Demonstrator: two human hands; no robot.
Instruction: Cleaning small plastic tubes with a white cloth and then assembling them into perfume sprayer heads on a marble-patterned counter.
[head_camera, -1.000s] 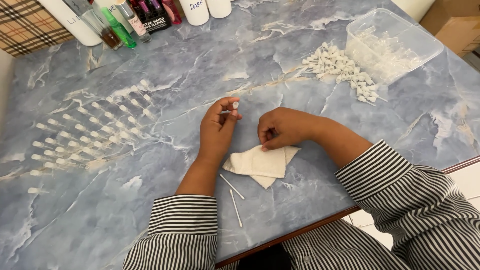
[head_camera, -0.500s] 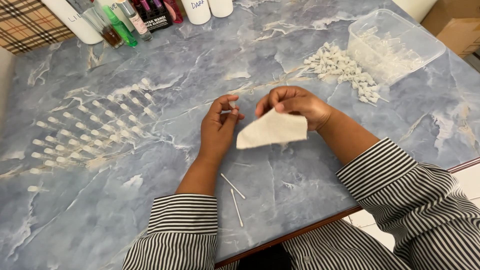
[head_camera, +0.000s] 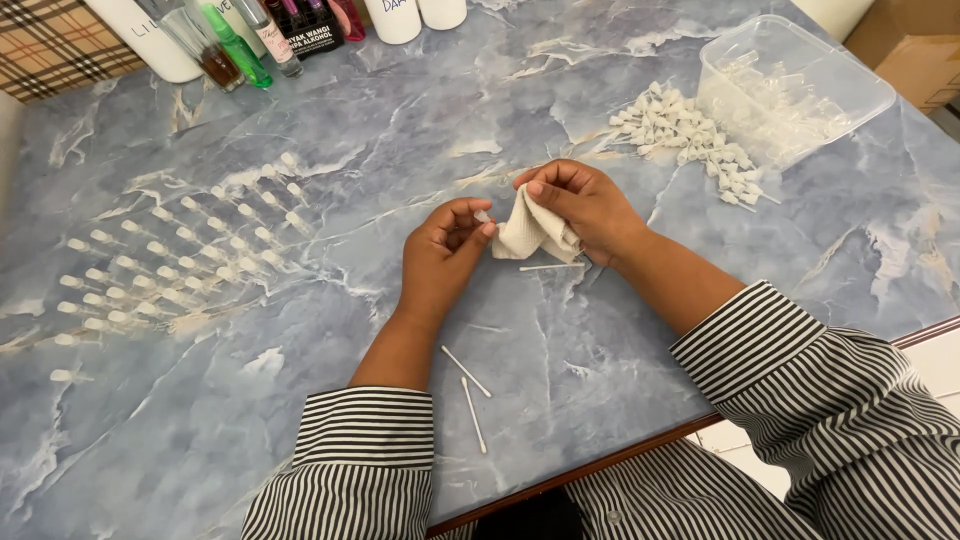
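My left hand (head_camera: 440, 255) pinches a small white spray-pump piece (head_camera: 483, 216) between thumb and fingers over the blue marble table (head_camera: 560, 90). My right hand (head_camera: 580, 205) holds a folded white tissue (head_camera: 527, 232) pressed against that piece. A thin white tube (head_camera: 552, 267) sticks out below the tissue. Two more thin white tubes (head_camera: 468, 385) lie on the table near my left forearm.
Rows of small white pump parts (head_camera: 170, 260) are laid out at the left. A loose heap of them (head_camera: 680, 130) lies beside a clear plastic box (head_camera: 800, 85) at the far right. Bottles (head_camera: 240, 35) stand along the back edge. The table's front edge runs under my sleeves.
My right hand lifted the tissue off the table and brought it up to the small piece in my left hand, wrapping it round the tip.
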